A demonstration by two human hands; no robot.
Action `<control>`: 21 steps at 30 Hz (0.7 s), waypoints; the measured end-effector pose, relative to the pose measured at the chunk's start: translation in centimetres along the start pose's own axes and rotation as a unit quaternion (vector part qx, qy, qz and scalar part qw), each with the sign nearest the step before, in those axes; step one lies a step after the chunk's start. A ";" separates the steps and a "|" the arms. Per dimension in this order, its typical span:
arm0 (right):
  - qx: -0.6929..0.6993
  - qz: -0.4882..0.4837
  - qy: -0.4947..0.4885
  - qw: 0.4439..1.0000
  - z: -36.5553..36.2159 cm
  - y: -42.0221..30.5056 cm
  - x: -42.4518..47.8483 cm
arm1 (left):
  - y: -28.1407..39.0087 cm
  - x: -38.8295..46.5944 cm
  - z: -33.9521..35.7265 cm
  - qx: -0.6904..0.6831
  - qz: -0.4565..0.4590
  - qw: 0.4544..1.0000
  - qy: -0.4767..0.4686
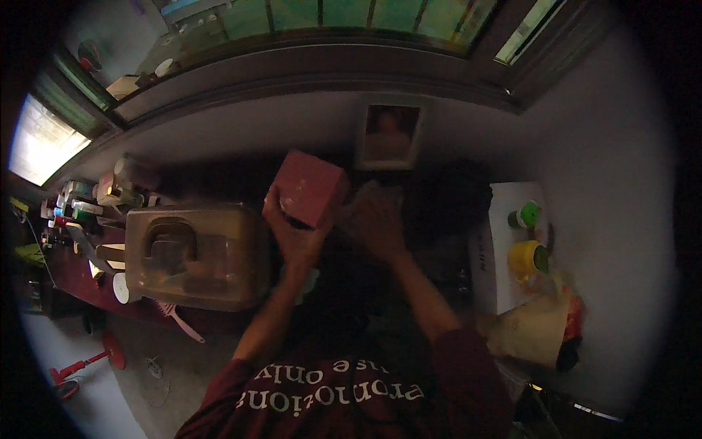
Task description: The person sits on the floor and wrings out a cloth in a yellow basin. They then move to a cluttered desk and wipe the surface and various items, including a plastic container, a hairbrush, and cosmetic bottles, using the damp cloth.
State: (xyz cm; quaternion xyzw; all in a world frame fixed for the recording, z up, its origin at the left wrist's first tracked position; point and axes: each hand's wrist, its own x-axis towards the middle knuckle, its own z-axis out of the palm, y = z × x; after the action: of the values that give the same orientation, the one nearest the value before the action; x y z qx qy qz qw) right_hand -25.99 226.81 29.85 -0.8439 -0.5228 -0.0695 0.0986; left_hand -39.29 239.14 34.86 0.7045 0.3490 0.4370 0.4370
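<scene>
My left hand (299, 236) grips a pink box (310, 184) from below and its left side, holding it tilted in front of me. Beside it, my right hand (381, 228) is on a pale, crumpled cloth or tissue (378, 192), its fingers spread across it. The dim light blurs that hand, and the cloth's edges are hard to make out. A framed picture (389, 137) stands against the wall just beyond my hands. Left of my left forearm sits a translucent brownish plastic case (219, 274) with a handle on top.
Several bottles (82, 208) crowd the dark red tabletop (71, 274) at left. A pink hairbrush (178, 321) juts past its front edge. At right, a white box (510, 219) bears a yellow mug (526, 258), near a paper bag (526, 332). A window (340, 16) is above.
</scene>
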 end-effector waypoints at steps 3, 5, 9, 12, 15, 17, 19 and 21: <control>-0.045 0.065 0.067 0.995 5.3 4.5 -0.9 | -2.2 1.0 2.0 0.057 0.023 0.998 0.026; -0.071 0.152 0.133 0.977 5.8 5.0 -0.7 | -3.3 1.6 2.8 0.088 0.032 0.995 0.038; -0.033 0.247 0.212 0.945 7.3 5.0 -0.2 | -4.9 2.6 4.3 0.107 0.047 0.991 0.059; -0.040 0.222 0.210 0.951 6.0 3.4 0.0 | -6.0 3.2 4.8 0.107 0.064 0.990 0.059; 0.009 0.054 0.115 0.992 5.0 1.4 -3.9 | -7.6 3.8 5.3 0.123 0.093 0.986 0.061; 0.084 -0.029 0.063 0.994 4.7 0.5 -7.1 | -8.9 4.3 5.5 0.135 0.111 0.982 0.072; 0.134 -0.027 0.018 0.991 3.4 2.4 -6.8 | -9.6 4.6 5.7 0.137 0.120 0.980 0.081; 0.118 0.018 0.029 0.992 3.3 3.5 -5.6 | -10.2 4.7 6.6 0.101 0.117 0.985 0.074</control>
State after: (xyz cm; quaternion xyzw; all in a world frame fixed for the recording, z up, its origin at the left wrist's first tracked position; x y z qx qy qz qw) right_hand -25.32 221.25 25.06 -0.8334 -0.5089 -0.0297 0.2136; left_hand -32.58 245.05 25.42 0.7468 0.3375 0.4984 0.2829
